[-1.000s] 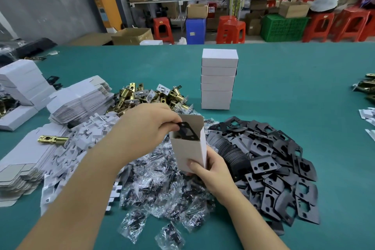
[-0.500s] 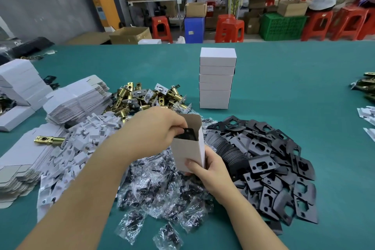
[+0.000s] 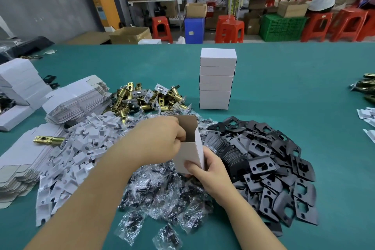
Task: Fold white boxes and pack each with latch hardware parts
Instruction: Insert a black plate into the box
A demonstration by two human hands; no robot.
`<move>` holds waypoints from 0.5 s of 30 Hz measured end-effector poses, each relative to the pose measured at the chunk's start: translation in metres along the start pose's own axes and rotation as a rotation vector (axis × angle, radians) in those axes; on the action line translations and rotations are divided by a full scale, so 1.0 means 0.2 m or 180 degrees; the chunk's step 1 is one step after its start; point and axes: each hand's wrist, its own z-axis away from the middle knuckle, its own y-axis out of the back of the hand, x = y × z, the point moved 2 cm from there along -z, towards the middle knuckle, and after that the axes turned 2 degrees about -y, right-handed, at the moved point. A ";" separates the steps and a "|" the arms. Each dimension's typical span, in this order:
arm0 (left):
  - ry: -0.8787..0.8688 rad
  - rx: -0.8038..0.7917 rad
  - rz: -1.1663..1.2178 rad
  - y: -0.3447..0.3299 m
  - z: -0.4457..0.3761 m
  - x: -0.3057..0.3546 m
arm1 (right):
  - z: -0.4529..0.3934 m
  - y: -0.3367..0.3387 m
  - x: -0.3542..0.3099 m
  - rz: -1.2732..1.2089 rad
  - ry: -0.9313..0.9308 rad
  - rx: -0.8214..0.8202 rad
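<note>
Open white box (image 3: 189, 153) held upright above the middle of the green worktop (image 3: 294, 97), toward its near edge, top flap raised. Right hand (image 3: 209, 170) clamped around the lower right corner of the box, thumb across the front face. Left hand (image 3: 162, 138) at the box mouth, fingers curled and dipping inside; contents of that grip hidden, cannot tell whether anything is pinched. Beneath the hands, heap of clear bagged screw packets (image 3: 162, 193). Just right of it, pile of black strike plates (image 3: 274, 168). Behind the hands, brass latch bolts (image 3: 146, 99) in a heap; single brass latch (image 3: 49, 140) lying apart toward the left edge. Stack of closed white boxes (image 3: 217, 81) upright mid-worktop. White card inserts (image 3: 75, 154) and flat box blanks (image 3: 79, 99) at left.
</note>
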 end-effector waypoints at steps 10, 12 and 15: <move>-0.0193 0.0270 0.0128 0.00 -0.01 0.03 | -0.01 0.01 0.01 -0.0021 0.0021 0.0008; -0.0115 0.0322 0.0261 0.01 0.00 0.02 | -0.01 0.01 0.01 -0.0037 0.0007 0.0004; -0.0089 0.0666 0.0407 0.01 0.00 -0.01 | -0.01 0.00 0.01 -0.0031 -0.0001 0.0030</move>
